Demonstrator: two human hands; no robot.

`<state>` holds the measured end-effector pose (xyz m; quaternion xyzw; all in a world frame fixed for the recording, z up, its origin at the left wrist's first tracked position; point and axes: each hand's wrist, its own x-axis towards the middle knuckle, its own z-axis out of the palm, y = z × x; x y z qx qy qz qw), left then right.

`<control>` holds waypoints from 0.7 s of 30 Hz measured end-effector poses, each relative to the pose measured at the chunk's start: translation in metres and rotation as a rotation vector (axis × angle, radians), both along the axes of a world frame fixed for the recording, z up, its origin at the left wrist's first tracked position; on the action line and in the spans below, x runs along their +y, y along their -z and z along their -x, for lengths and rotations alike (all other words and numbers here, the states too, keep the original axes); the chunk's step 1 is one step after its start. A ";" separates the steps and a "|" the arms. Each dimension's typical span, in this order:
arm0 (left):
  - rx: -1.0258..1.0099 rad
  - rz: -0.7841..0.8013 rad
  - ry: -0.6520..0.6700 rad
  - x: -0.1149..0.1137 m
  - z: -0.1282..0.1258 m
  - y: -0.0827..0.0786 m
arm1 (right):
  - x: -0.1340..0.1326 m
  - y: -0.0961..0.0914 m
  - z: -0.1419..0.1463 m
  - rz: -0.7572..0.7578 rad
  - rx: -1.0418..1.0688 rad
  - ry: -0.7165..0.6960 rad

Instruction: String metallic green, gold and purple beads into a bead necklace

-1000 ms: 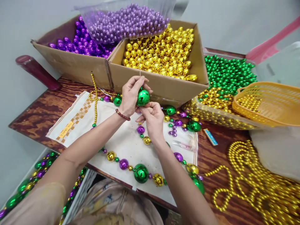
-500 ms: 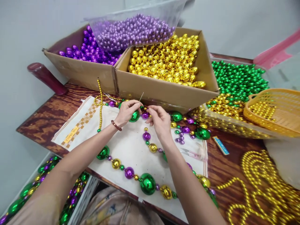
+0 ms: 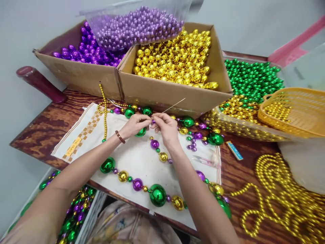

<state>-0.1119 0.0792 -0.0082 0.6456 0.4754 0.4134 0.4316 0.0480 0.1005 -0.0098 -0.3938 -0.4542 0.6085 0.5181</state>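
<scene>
Left hand — beside right hand

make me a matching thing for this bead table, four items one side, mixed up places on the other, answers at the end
1. needle
2. bag of lilac beads
3. orange basket
4. blue packet

A. on the wooden table, beside the white cloth
B. lying across the two cardboard boxes
C. slanting up beyond the right hand
D. in or over the clear tub

Pairs: 1-C, 2-B, 3-D, 4-A
</scene>
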 end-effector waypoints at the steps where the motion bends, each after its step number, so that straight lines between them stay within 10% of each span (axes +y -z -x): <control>1: 0.007 -0.011 0.008 0.000 -0.001 -0.001 | -0.003 0.001 0.003 -0.009 -0.003 -0.011; 13: 0.094 -0.009 -0.019 -0.013 -0.009 0.012 | 0.000 -0.020 -0.012 -0.114 0.186 0.079; 21: -0.143 0.118 -0.266 -0.022 -0.020 0.031 | -0.012 -0.055 -0.023 -0.197 0.164 0.131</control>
